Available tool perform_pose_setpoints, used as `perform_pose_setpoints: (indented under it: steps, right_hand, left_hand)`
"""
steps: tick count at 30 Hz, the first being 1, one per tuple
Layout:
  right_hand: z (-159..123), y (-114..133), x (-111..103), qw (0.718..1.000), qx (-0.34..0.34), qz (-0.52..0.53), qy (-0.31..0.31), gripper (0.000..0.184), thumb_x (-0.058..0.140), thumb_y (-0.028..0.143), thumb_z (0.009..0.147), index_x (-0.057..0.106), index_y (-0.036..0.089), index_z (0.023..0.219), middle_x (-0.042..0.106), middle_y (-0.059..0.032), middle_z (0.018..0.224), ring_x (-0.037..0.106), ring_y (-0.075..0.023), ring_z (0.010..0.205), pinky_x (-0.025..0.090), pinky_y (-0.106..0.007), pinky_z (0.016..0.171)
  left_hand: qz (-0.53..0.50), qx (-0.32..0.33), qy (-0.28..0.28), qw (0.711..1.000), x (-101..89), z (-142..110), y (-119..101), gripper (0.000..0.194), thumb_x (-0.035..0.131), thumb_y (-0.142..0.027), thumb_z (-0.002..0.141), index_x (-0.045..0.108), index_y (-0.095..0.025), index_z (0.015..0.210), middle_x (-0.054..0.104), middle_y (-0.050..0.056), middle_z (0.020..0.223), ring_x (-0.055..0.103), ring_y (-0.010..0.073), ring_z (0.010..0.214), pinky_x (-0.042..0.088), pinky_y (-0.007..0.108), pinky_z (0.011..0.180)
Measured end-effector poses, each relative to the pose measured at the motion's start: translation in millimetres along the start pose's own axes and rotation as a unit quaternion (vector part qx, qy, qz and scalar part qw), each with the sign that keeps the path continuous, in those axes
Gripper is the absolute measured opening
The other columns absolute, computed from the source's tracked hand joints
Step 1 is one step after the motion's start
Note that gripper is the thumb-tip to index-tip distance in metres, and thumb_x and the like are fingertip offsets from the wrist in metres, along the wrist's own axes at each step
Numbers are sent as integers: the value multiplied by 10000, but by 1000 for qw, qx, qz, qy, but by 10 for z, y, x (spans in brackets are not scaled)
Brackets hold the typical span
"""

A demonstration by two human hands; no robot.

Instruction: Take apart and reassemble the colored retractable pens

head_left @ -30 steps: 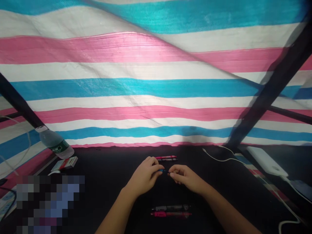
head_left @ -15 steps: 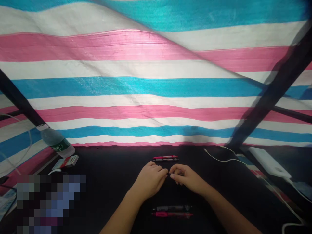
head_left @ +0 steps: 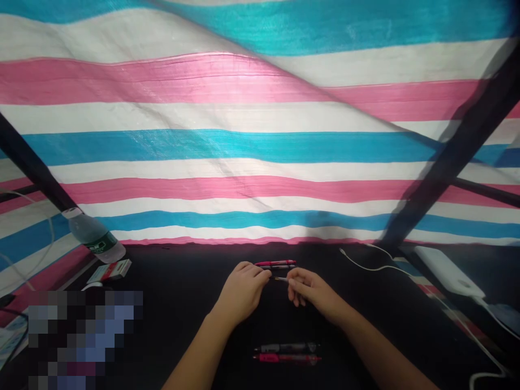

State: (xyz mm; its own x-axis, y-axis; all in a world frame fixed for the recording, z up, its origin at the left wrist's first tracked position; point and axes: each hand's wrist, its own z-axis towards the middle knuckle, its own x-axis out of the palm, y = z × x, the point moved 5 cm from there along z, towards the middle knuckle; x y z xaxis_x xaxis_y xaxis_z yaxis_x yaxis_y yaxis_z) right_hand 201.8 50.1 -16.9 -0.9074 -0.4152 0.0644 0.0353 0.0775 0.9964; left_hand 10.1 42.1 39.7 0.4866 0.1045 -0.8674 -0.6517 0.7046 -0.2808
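Observation:
My left hand (head_left: 242,291) is closed, its fingers bent round a pen that is mostly hidden; only a dark end shows at the fingertips. Across the small gap runs a thin pale pen refill (head_left: 281,279), pinched by my right hand (head_left: 316,293). Just beyond the hands lie a red pen (head_left: 275,262) and a dark pen (head_left: 287,266), side by side. Nearer to me, between the forearms, a clear-and-black pen (head_left: 286,347) lies parallel to a clear-and-pink pen (head_left: 286,358).
On the black table (head_left: 182,336), a bottle (head_left: 95,233) leans at the left back beside a small box (head_left: 109,271). A white power bank-like block (head_left: 449,271) and a white cable (head_left: 374,268) are at right. Striped sheeting (head_left: 244,146) hangs behind; the lower left is pixelated.
The hands have moved slightly apart and away from me. The thin pale refill now shows between them, where before the fingers nearly met round a small dark piece.

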Motion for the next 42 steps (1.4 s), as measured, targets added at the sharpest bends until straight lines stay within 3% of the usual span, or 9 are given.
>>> perform_pose_setpoints:
  steps: [4, 7, 11, 17, 21, 24, 29, 37, 42]
  right_hand:
    - [-8, -28, 8, 996, 10, 82, -25, 404, 722, 559, 908, 603, 190, 1021, 654, 16, 698, 568, -114, 543, 341, -215, 491]
    - [-7, -44, -1, 988, 0, 144, -47, 380, 738, 537, 911, 635, 187, 1019, 593, 29, 683, 490, -88, 513, 272, -200, 457]
    - [-3, -32, -40, 975, -19, 209, -71, 358, 739, 519, 921, 694, 170, 987, 504, 40, 678, 306, -46, 470, 119, -200, 427]
    - [-43, 50, -37, 972, -30, 226, -54, 293, 822, 407, 861, 741, 171, 1016, 537, 1, 776, 353, -56, 532, 126, -205, 440]
    - [-65, 93, -11, 985, -63, 151, -55, 247, 816, 405, 864, 713, 195, 944, 481, 48, 666, 322, -54, 497, 148, -205, 445]
    - [-68, 103, 4, 994, -71, 45, -71, 275, 787, 451, 877, 693, 194, 907, 486, 55, 657, 315, -53, 470, 188, -210, 434]
    - [-84, 169, -5, 986, -98, -83, -109, 278, 790, 448, 858, 694, 187, 866, 573, 21, 710, 451, -99, 552, 319, -233, 489]
    - [-130, 260, -2, 977, -137, -119, -114, 232, 728, 422, 910, 702, 199, 853, 620, 4, 712, 522, -137, 601, 391, -258, 554]
    - [-156, 310, -3, 958, -191, -154, -149, 223, 694, 404, 939, 708, 203, 844, 621, -14, 774, 560, -160, 673, 432, -269, 602]
  left_hand:
    - [-85, -56, -46, 994, -46, -12, 76, 249, 485, -194, 1029, 690, -241, 1162, 747, 80, 1086, 631, 258, 990, 430, 429, 967]
    - [-230, -130, -83, 961, 15, -20, 119, 214, 488, -278, 1047, 673, -245, 1150, 729, 74, 1092, 627, 249, 1018, 445, 393, 938]
    - [-483, -189, -127, 845, 244, 1, 134, 191, 499, -374, 1049, 598, -214, 1015, 647, 18, 874, 599, 177, 821, 455, 319, 833]
    - [-653, -256, -134, 700, 480, 4, 145, 286, 686, -449, 950, 605, -174, 947, 406, -66, 687, 335, 92, 589, 279, 248, 582]
    - [-685, -283, -106, 663, 484, -7, 78, 311, 784, -428, 874, 671, -141, 912, 404, -70, 640, 311, 79, 566, 247, 252, 579]
    - [-685, -303, -69, 659, 532, -19, 11, 342, 820, -430, 834, 716, -124, 946, 534, -24, 687, 382, 84, 589, 261, 254, 593]
    - [-689, -321, -43, 649, 665, -47, -36, 344, 845, -415, 810, 757, -104, 924, 649, 40, 778, 434, 86, 619, 292, 239, 595]
    - [-771, -391, -14, 502, 839, -113, -110, 307, 939, -260, 711, 765, -71, 878, 683, 90, 852, 494, 65, 634, 370, 177, 569]
    - [-788, -410, -17, 458, 836, -123, -121, 246, 914, -172, 731, 759, -65, 889, 703, 106, 844, 514, 63, 604, 392, 163, 538]
